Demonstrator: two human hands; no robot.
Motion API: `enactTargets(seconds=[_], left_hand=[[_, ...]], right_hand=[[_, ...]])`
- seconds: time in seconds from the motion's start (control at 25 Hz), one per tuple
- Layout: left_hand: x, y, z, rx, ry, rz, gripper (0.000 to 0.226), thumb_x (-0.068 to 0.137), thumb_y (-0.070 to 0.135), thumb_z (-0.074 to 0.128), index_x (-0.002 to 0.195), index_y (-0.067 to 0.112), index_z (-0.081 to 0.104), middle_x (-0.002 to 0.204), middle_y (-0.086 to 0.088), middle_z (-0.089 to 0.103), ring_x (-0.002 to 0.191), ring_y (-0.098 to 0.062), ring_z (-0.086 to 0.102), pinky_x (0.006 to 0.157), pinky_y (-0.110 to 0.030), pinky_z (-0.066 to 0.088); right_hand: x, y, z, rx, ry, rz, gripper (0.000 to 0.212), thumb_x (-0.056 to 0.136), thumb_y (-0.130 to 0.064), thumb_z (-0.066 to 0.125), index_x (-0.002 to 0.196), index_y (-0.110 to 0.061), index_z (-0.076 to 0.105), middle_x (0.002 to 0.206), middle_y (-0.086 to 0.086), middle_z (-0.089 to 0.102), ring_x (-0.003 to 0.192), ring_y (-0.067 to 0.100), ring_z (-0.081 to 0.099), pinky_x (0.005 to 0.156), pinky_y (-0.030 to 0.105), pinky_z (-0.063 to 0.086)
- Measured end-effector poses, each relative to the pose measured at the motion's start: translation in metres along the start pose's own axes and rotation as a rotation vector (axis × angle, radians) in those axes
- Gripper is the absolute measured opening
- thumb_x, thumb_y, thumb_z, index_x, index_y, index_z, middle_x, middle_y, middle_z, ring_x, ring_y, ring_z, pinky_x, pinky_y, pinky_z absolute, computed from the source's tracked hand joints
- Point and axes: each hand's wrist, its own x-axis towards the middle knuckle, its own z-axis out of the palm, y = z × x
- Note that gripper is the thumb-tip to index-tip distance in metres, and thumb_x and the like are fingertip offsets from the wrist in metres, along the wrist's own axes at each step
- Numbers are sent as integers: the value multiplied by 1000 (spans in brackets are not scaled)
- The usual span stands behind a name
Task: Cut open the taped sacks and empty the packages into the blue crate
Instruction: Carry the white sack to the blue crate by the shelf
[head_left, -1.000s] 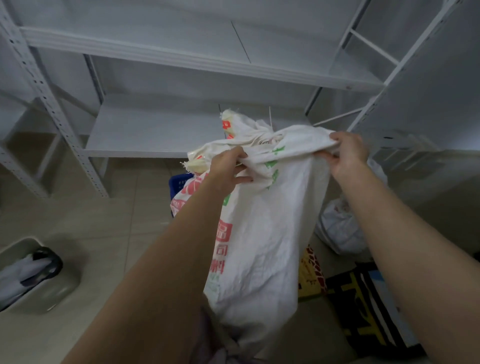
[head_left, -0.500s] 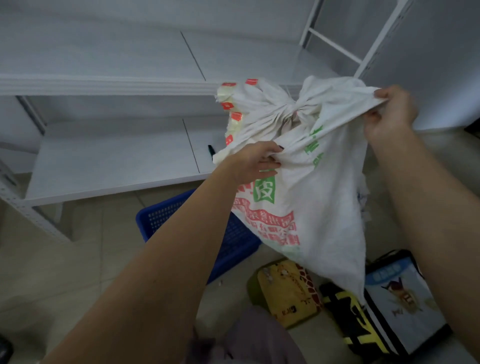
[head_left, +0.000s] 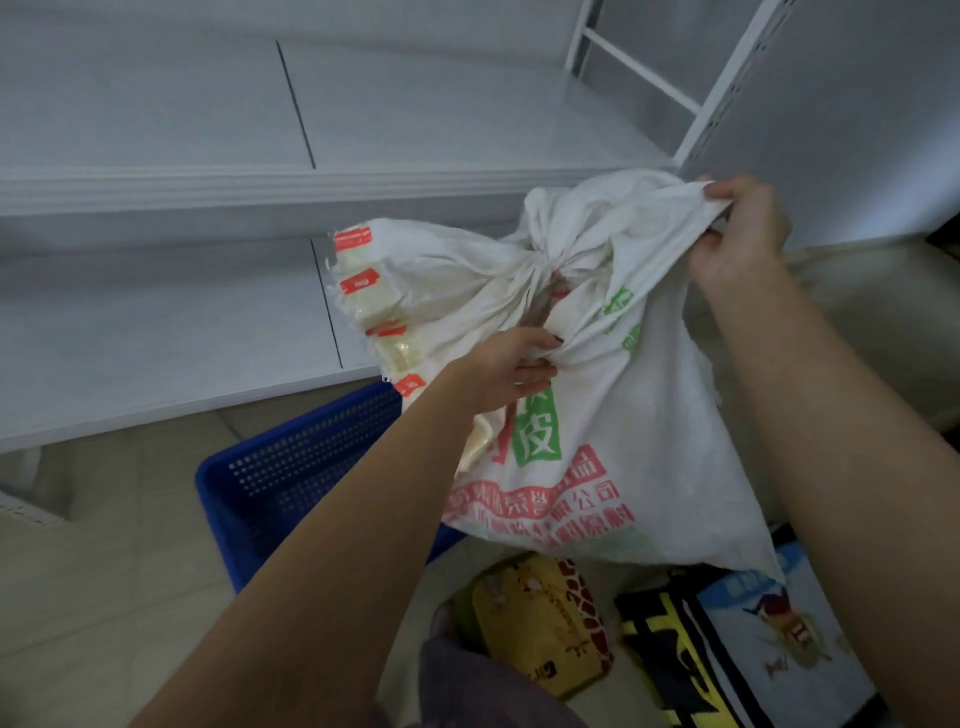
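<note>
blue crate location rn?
Head view, lower left of centre: the blue crate sits on the floor below the white shelf, partly hidden behind the left forearm and the white sack held above it.

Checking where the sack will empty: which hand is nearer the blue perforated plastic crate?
Left. The left hand grips the white woven sack just above the blue perforated plastic crate; the right hand pinches the sack's upper corner, higher and farther right.

White printed sack (head_left: 623, 426) aloft, blue crate (head_left: 291, 478) below
</note>
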Motion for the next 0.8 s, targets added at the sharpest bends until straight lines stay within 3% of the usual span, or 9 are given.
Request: enactTargets(seconds=[0.2,0.36,0.52,0.6,0.68,0.8], left_hand=[[39,-4,17,4,60,-38,6,88,12,53,86,16,57,98,-2,56,88,-17,58,84,-24,47],[55,7,13,4,108,-28,5,87,12,54,86,16,56,96,-2,56,86,-17,59,79,-23,46],[60,17,0,-29,126,-17,9,88,14,55,96,14,57,105,-4,55,93,-19,58,84,-25,47],[59,23,-12,-36,119,-13,4,89,16,54,91,15,57,105,-4,54,98,-20,56,84,-25,46],[59,27,-24,-20,118,4,9,90,17,54,82,17,57,99,-2,53,102,-20,55,85,-27,46],[61,31,-36,8,109,23,6,90,19,55,90,18,60,106,-3,54,112,-22,55,95,-32,44]], right_hand=[[54,15,-18,-58,23,99,23,79,14,43,62,0,51,64,11,58,57,24,58,53,26,53],[73,22,-11,-48,53,77,25,77,16,44,59,-1,49,52,8,58,55,24,57,55,27,54],[81,31,2,-95,58,73,21,75,16,44,63,1,52,63,11,60,59,27,58,56,29,55],[83,39,12,-90,42,76,18,76,15,43,67,2,52,67,12,59,62,28,59,55,28,54],[81,44,19,-94,18,76,20,77,15,43,66,1,52,67,11,58,61,27,58,54,26,53],[82,49,22,-7,29,60,25,77,15,42,60,0,52,62,10,58,58,27,57,53,26,53]])
